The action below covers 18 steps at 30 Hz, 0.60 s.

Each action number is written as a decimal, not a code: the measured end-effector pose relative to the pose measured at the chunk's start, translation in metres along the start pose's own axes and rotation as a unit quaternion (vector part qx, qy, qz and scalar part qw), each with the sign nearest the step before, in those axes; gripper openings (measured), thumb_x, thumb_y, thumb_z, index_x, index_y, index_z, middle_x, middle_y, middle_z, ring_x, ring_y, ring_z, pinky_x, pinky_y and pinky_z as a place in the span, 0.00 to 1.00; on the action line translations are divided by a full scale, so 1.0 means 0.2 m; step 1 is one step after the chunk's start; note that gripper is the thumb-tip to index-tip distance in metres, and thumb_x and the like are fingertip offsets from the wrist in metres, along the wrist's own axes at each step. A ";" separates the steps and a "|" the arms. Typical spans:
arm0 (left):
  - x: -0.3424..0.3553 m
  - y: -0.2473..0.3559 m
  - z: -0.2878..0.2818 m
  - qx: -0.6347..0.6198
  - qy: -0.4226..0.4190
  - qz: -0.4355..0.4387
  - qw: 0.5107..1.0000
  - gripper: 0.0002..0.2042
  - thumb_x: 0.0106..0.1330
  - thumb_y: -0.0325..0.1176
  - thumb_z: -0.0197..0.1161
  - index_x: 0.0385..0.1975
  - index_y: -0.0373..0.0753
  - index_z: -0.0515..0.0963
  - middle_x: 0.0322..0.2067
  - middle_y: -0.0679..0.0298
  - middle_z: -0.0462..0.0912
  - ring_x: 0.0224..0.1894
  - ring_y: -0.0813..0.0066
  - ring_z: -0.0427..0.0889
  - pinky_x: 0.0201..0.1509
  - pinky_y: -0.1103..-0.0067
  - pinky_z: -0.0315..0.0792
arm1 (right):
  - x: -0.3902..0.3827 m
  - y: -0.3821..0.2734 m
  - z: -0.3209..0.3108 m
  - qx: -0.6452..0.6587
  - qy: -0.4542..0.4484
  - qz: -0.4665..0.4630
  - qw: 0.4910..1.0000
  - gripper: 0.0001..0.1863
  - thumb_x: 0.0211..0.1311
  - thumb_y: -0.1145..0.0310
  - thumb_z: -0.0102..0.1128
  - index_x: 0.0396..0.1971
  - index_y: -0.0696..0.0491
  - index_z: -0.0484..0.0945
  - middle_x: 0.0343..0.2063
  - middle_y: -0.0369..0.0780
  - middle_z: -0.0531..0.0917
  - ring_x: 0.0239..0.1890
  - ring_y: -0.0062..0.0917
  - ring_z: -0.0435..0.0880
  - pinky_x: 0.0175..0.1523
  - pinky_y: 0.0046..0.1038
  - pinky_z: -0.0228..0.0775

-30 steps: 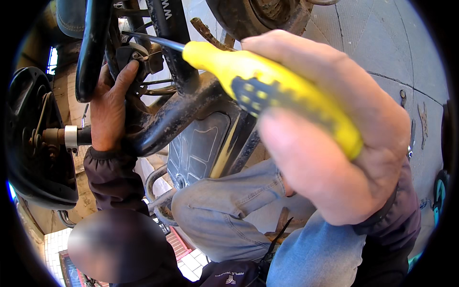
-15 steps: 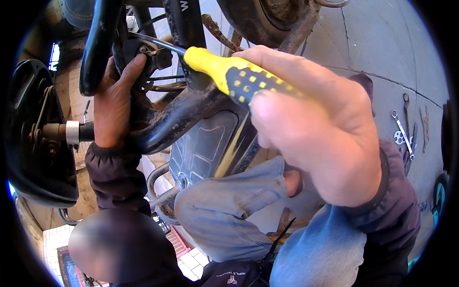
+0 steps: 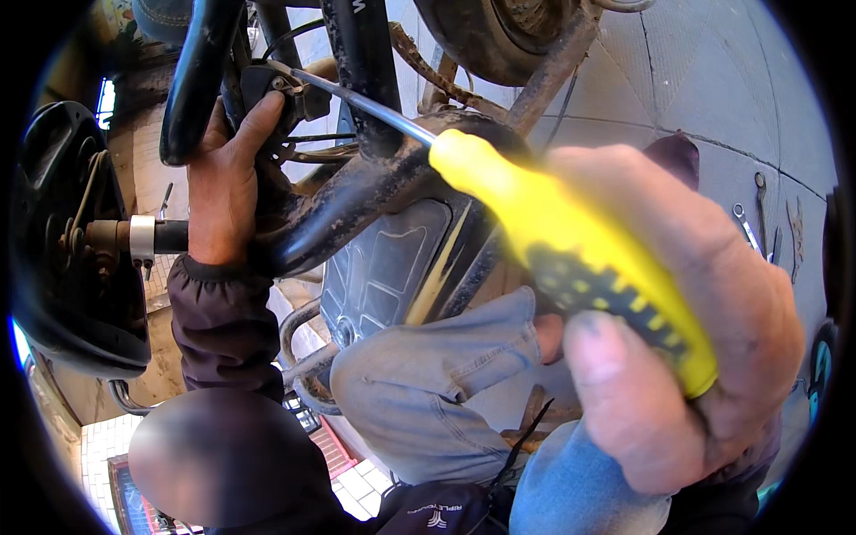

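Observation:
My right hand (image 3: pixel 713 294) is closed around the yellow-and-black handle of a screwdriver (image 3: pixel 571 241). Its metal shaft slants up and left across a black frame tube, and the tip lies at the upper edge of a small black bracket (image 3: pixel 259 82). Whether the tip touches the bracket or only overlaps it in view, I cannot tell. My left hand (image 3: pixel 225 183) grips this bracket from below, with the thumb pressed on its face just under a small screw (image 3: pixel 279 83). The left fingers are mostly hidden behind the part. Thin black cables run beside the bracket.
Dirty black frame tubes (image 3: pixel 330 214) surround the left hand, with a dark plastic box (image 3: pixel 383 263) below them. A black seat-like part (image 3: pixel 76 241) stands at left and a wheel (image 3: pixel 499 36) at top. Wrenches (image 3: pixel 761 201) and a plier-like tool (image 3: pixel 794 236) lie on the paving at right.
My right hand has moved down and to the right with the screwdriver, so more of its shaft shows. My left hand keeps its hold on the bracket; the whole view has shifted slightly.

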State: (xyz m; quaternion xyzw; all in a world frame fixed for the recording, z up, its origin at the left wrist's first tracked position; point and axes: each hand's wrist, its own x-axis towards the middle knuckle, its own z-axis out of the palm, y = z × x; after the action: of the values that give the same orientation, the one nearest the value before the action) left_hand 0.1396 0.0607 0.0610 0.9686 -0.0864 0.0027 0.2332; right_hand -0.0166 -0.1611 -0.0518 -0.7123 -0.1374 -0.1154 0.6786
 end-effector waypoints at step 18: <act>0.01 -0.02 0.00 -0.024 0.011 0.036 0.999 0.19 0.59 0.40 0.65 0.45 0.33 0.76 0.34 0.62 0.81 0.35 0.78 0.77 0.42 0.82 0.70 | -0.01 -0.02 0.06 -0.001 -0.022 -0.019 1.000 0.33 0.52 0.45 0.56 0.49 0.58 0.70 0.33 0.43 0.76 0.29 0.22 0.77 0.33 0.20 0.70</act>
State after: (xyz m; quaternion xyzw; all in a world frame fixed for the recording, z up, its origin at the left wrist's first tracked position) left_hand 0.1429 0.0640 0.0585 0.9588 -0.1189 0.0201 0.2572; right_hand -0.0200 -0.1497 -0.0484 -0.7125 -0.1659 -0.1126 0.6724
